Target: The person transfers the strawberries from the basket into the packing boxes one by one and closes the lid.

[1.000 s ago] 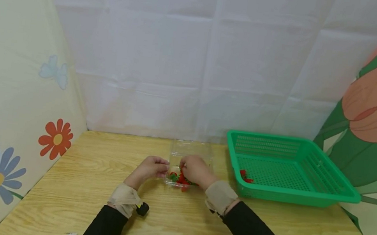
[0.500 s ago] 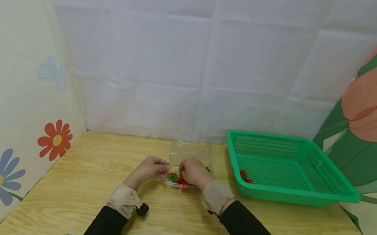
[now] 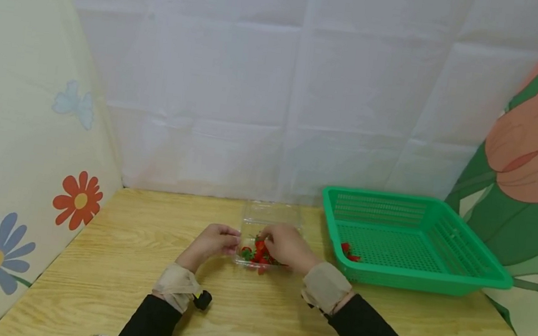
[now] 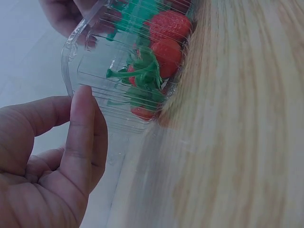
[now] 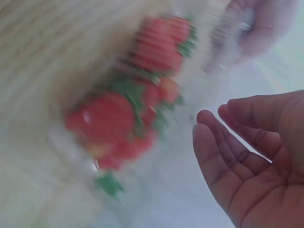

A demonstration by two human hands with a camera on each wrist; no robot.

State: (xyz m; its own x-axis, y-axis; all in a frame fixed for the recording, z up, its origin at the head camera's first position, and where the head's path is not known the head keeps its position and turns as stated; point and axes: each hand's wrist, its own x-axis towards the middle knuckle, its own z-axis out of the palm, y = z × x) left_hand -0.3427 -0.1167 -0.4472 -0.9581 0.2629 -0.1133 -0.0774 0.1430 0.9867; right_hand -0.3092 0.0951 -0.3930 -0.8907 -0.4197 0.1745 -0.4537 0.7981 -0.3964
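Clear plastic box sits on table, berries piled inside, left hand pinching its rim, right hand empty above, fingers loosely parted; a knock could tip it if the pinch slips.

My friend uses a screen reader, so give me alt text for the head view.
A person's left hand holds the side of a clear plastic box of strawberries on a wooden table, with the right hand over it. To the right stands a green basket with some red fruit at its left end.
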